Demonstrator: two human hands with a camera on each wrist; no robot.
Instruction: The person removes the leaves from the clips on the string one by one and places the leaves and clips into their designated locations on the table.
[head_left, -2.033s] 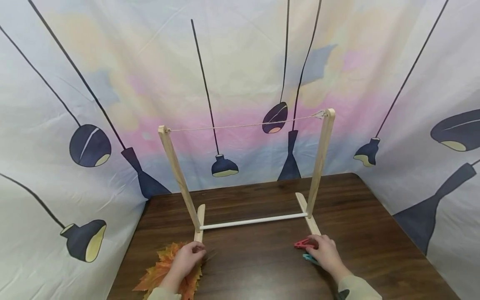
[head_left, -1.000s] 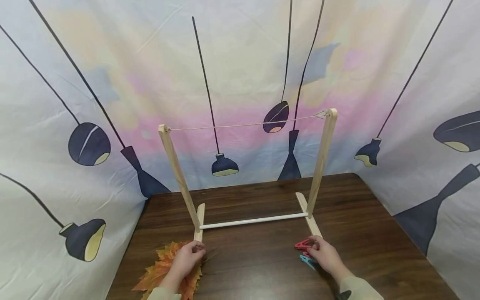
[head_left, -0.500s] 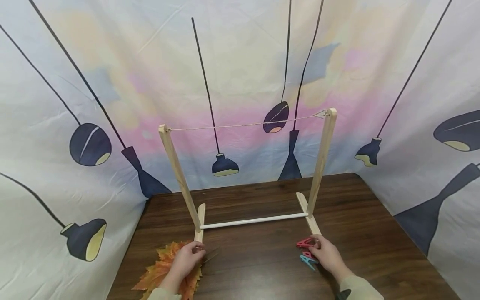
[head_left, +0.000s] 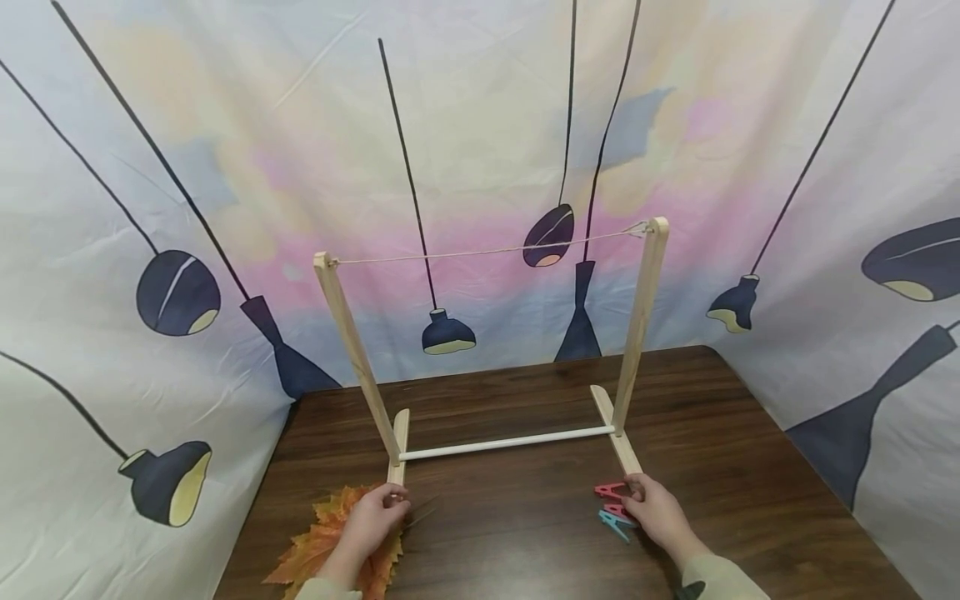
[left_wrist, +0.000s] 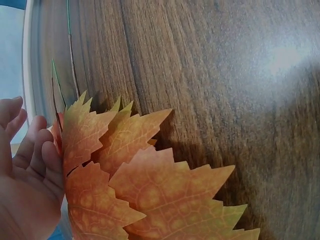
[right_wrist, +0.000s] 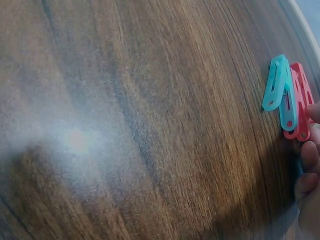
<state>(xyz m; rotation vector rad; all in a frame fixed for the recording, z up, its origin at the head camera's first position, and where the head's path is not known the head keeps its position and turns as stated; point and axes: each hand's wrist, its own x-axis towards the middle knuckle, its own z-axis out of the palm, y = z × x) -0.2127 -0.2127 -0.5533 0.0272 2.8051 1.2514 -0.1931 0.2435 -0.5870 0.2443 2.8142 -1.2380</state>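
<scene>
My left hand rests over a bunch of orange artificial maple leaves, at the near end of the stand's left foot. Its fingers hang loosely curled with nothing visible between them; in the left wrist view the leaves lie beside them. My right hand lies by the right foot's near end, its fingers loosely bent. Plastic clothespins touch or nearly touch its fingertips: a red clothespin, a second red one partly covered, and a blue clothespin. The right wrist view shows the blue clothespin against the red.
A wooden stand rises at the table's middle, a string tied between its post tops. A white rod joins the posts low down. Thin leaf stems point inward. A lamp-patterned cloth hangs around the brown table.
The blue clothespin has come out from under my right hand, toward the left and nearer me. The lower red clothespin now shows. My left hand stays put; the view shifts slightly.
</scene>
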